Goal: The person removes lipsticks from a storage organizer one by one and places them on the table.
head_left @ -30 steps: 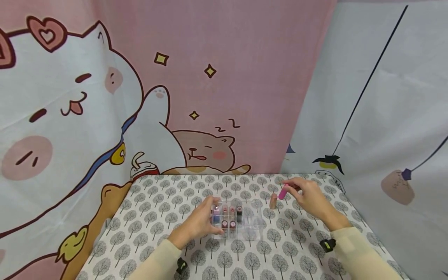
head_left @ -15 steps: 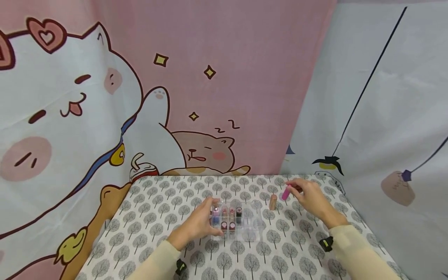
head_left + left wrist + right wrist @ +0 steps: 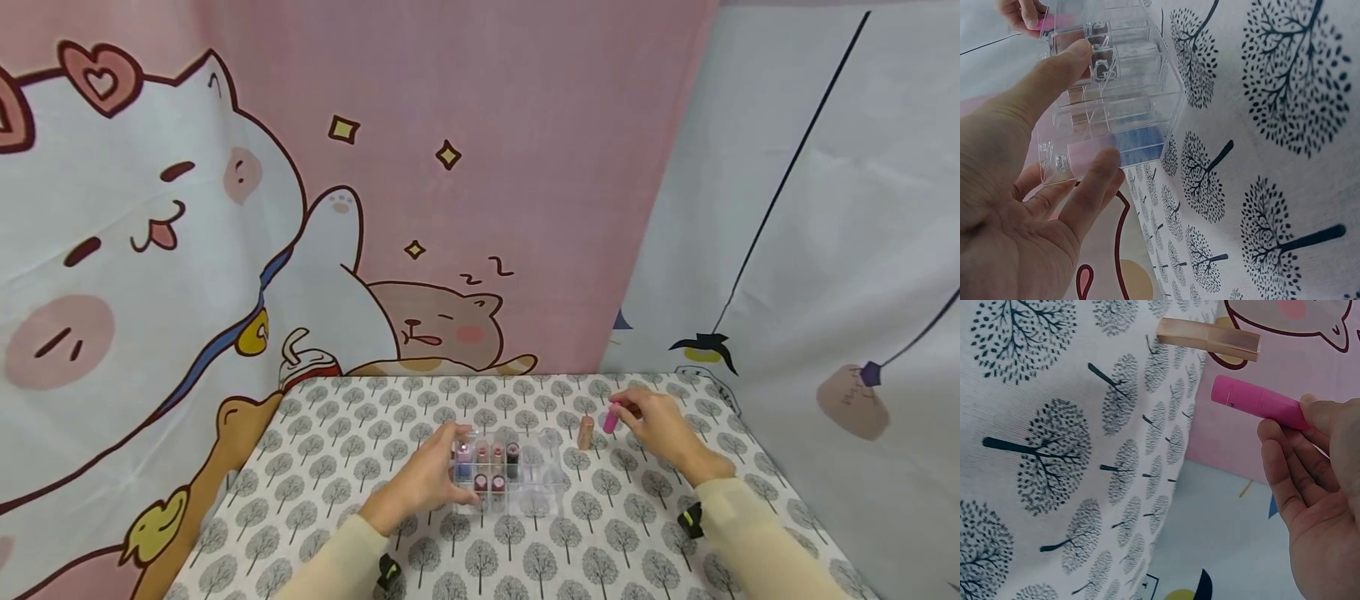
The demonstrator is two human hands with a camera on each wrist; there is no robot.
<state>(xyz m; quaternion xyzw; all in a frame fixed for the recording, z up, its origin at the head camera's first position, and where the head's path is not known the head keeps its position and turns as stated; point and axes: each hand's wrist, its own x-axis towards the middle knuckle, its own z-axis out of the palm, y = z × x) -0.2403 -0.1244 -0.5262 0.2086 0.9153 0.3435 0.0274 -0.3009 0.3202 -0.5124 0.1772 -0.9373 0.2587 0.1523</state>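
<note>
My left hand [image 3: 427, 471] grips the left end of a clear plastic lipstick organizer [image 3: 546, 498], thumb along the near side and fingers at the far side. Several lipsticks stand in its left and middle slots, among them a pink-and-blue tube [image 3: 1138, 145] close by my fingers in the left wrist view. Between thumb and fingertips, my right hand [image 3: 660, 425] pinches the top end of a bright pink lipstick tube [image 3: 1259, 402], held slightly tilted over the cloth. Just left of it, a rose-gold lipstick tube [image 3: 585, 433] stands upright on the table.
A white cloth printed with grey trees [image 3: 487, 554] covers the table. Behind it hangs a pink curtain [image 3: 525, 167] with cartoon cats, and a pale curtain [image 3: 810, 250] closes off the right side.
The pink tube in my right hand has shifted slightly right and a little lower, away from the rose-gold tube. My left hand and the organizer have stayed in place.
</note>
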